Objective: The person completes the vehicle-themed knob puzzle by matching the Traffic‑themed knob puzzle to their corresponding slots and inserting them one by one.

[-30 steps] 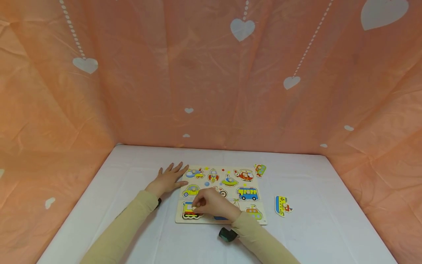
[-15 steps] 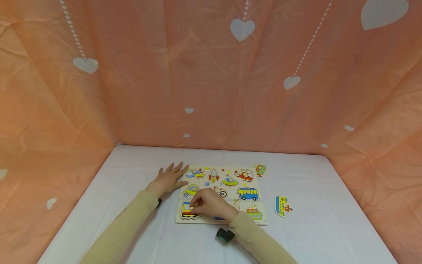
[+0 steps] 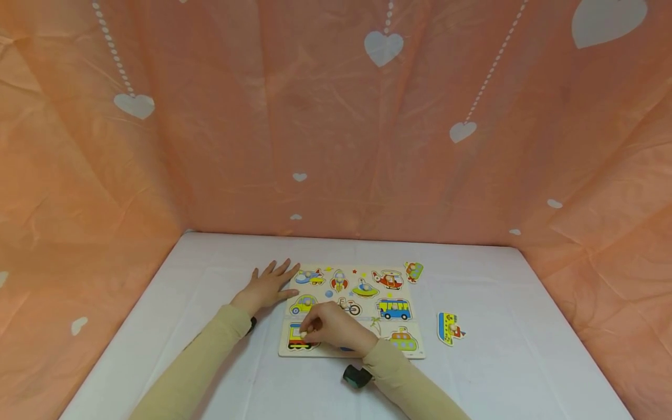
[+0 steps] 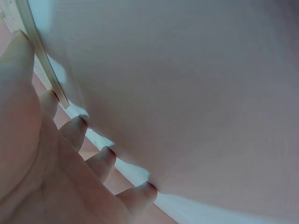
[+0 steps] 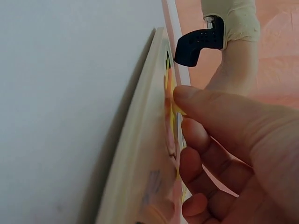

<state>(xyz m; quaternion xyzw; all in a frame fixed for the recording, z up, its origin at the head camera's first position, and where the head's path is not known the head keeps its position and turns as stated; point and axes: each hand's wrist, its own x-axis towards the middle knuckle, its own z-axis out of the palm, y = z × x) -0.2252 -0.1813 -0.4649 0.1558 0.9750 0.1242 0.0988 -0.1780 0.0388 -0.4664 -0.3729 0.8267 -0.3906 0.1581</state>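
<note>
A wooden peg puzzle board (image 3: 368, 310) lies flat on the white table. In the head view my right hand (image 3: 336, 329) pinches the small knob of the train piece (image 3: 295, 345) at the board's near left corner. The right wrist view shows thumb and forefinger together at that knob, close over the board's face; the other fingers are curled. My left hand (image 3: 262, 293) rests spread at the board's left side. Its thumb (image 4: 19, 49) touches the board's edge (image 4: 44, 60) in the left wrist view, with the other fingertips along the table.
Right of the board lies a boat piece (image 3: 450, 328) turned on its side. A green and red vehicle piece (image 3: 413, 272) lies by the far right corner. Among the pieces on the board are a bus (image 3: 394, 309) and a helicopter (image 3: 388, 280). Peach curtains (image 3: 336, 116) surround the table.
The right hand has shifted slightly left, and the train piece has slid left with it toward the board's corner. The left hand has stayed in place.
</note>
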